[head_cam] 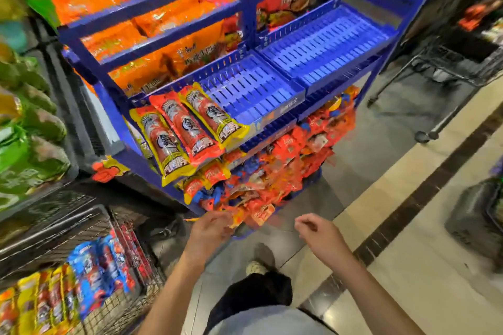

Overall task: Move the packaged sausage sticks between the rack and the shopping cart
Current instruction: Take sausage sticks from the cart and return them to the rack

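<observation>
Three packs of sausage sticks [183,128], red with yellow ends, lie side by side on the left blue tray of the rack [253,90]. The wire shopping cart [81,228] at lower left holds several more packs [54,299], yellow, red and blue. My left hand [211,228] hangs in front of the rack's bottom shelf, fingers loosely curled and blurred against the small red packets there. My right hand [317,231] hovers over the floor to its right, fingers loosely bent, holding nothing.
The right blue tray [326,46] holds nothing. Orange snack bags [152,43] fill the rack's back shelves; small red packets [280,166] crowd the bottom shelf. Green bags [24,128] line the left shelving. A second cart [449,62] stands at upper right, a dark basket [473,212] at right.
</observation>
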Tool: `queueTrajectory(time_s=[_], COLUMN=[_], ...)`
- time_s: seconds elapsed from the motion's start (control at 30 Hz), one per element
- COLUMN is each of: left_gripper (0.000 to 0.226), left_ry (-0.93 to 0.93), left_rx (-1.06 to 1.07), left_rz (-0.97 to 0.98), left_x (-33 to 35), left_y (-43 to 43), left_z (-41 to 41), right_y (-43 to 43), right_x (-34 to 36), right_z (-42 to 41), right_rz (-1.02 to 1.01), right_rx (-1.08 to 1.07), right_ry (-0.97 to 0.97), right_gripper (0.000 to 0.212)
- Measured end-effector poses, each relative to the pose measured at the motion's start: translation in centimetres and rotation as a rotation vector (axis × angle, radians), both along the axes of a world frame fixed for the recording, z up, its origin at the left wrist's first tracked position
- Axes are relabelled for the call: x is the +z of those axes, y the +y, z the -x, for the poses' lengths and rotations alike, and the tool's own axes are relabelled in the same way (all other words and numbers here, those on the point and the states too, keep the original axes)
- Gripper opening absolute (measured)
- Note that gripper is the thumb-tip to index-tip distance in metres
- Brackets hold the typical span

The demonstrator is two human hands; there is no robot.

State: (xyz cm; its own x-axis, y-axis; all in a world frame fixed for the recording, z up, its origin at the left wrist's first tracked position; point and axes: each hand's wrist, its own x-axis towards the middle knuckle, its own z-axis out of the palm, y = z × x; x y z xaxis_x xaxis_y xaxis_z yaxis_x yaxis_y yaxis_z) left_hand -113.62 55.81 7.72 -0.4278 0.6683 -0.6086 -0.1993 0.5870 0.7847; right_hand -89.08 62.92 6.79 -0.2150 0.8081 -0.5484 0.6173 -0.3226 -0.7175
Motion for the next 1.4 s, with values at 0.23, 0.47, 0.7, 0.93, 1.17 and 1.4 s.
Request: queueTrajectory(time_s=[0.23, 0.47, 0.7, 0.93, 1.17, 1.4], left_gripper=[0.008, 0.007, 0.018, 0.039, 0.054, 0.053], left_ry=[0.172, 0.63, 1.158, 1.311, 1.269, 1.137], left_rx=[-0.124, 0.153, 0.048, -0.103, -0.045, 0.157], left_rz=[-0.218, -0.272, 0.083, 0.602, 0.657, 0.483], left_x=[11.3, 18.6, 17.5, 15.7, 15.2, 14.9], left_y=[3.7, 5.8, 9.9, 11.8, 13.4, 14.1], left_z=[-2.5, 0.2, 1.8, 1.1, 0.5, 0.2], right_y=[8.7, 13.0, 14.6, 16.2, 18.3, 19.7], right_x=[7.8, 14.8, 15.5, 15.3, 15.0, 13.9], right_z=[4.7, 10.2, 15.5, 15.8, 15.2, 14.4], right_rz=[-0.308, -0.507, -0.572, -0.475, -0.561, -0.684], right_rx=[0.084, 0.247, 0.652, 0.738, 0.705, 0.635], right_ry=[0.135, 0.215, -0.162, -0.203, -0.199, -0.164], right_gripper=[0.007, 0.02, 0.07, 0.067, 0.057, 0.038])
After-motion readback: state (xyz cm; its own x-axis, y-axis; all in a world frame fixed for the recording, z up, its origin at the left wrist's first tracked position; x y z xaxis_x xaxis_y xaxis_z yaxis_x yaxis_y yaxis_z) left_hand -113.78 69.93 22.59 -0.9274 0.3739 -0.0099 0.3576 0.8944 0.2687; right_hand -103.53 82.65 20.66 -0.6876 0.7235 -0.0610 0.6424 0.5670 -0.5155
